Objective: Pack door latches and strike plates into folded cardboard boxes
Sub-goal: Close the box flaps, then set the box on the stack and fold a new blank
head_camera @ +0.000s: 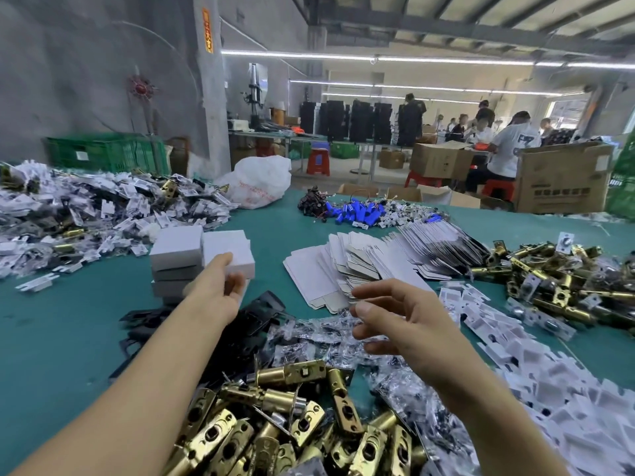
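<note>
Head view: left hand [216, 290] grips a closed white box [226, 249] by its near edge.
Stack: finished boxes [177, 259]; the held box touches its right side, level with its top.
Box axis: lid up, nearly square from here; long axis unclear.
Right hand: [395, 324] half open, fingers loosely curled, holding nothing, well right of the stack, above screw bags [309, 334].
Cartons: flat [343, 269], right of the stack, just beyond the right fingertips; that hand is nearer.
Latches: [275, 424] heaped well nearer than the stack, axes mixed; the topmost lies left-right.
Strike plates: black [254, 317], just nearer than the stack.
</note>
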Available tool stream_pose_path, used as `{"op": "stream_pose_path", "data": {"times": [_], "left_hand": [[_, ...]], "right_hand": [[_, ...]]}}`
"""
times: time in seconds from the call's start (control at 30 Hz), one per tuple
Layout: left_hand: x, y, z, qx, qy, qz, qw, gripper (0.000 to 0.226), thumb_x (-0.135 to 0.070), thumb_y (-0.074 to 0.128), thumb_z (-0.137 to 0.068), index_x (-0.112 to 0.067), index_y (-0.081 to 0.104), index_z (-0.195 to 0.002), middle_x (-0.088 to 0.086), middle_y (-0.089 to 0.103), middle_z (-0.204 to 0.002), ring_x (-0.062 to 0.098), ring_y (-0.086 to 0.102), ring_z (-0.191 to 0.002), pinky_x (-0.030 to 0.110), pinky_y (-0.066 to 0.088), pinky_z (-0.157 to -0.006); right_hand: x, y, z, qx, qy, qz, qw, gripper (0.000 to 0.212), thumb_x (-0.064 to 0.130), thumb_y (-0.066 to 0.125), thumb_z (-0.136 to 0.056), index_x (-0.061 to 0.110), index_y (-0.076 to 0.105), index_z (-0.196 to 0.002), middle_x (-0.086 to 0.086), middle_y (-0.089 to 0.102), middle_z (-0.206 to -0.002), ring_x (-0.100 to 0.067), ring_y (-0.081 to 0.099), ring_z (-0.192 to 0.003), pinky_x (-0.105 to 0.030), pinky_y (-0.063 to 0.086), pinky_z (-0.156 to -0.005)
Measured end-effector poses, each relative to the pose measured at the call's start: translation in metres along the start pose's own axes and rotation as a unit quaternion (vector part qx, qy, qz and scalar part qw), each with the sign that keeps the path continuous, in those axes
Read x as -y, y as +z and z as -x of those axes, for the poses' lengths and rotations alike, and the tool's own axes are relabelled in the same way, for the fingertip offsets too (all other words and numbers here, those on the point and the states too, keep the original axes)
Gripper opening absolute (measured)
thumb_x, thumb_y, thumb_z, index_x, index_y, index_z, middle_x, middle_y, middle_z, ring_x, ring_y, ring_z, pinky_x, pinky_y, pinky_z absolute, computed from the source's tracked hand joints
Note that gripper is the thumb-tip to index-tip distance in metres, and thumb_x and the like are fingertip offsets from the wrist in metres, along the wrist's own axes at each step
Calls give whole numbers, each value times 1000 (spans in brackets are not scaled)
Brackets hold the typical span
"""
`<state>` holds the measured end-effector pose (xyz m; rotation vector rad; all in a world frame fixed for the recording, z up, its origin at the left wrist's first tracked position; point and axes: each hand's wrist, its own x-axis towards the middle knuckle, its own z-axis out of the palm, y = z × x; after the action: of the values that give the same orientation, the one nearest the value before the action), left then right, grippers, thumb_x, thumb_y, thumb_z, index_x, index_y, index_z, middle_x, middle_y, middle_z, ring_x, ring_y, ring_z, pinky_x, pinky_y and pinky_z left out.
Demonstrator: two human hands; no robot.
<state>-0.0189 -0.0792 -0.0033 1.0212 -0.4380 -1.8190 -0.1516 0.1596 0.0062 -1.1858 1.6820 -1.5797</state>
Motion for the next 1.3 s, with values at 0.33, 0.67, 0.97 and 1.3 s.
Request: {"op": "stream_pose_path", "data": {"times": [0.33,0.67,0.97,1.3], "left_hand": [[2,18,-9,-67,66,111,989,28,-11,66,-96,-5,51,-119,5,59,-87,8,56,-65,21,59,-60],[58,35,14,76,226,-273,932,7,-7,64,-91,-11,59,-88,5,63,-85,17,62,-72,32,59,-74],[104,71,-7,180,145,-605,762,23,-10,64,-92,-12,54,-72,4,48,-71,18,46,-61,27,46,-55],[135,85,-34,171,64,-537,823,32,-24,73,-90,-1,55,-104,15,62,-93,22,54,-74,24,38,-51]], "right_hand": [[-1,3,0,27,20,35,999,11,21,67,-93,29,70,-100,3,74,-93,-19,73,-83,-32,59,-74],[-27,22,2,145,97,350,920,14,34,59,-95,28,63,-108,6,68,-105,-11,69,-87,-36,60,-81],[-48,45,4,102,18,466,879,16,39,42,-98,25,35,-98,-4,59,-104,-30,58,-98,-44,49,-80],[-48,46,2,144,27,458,877,13,34,40,-97,27,29,-98,-4,51,-108,-34,54,-102,-49,46,-86]]}}
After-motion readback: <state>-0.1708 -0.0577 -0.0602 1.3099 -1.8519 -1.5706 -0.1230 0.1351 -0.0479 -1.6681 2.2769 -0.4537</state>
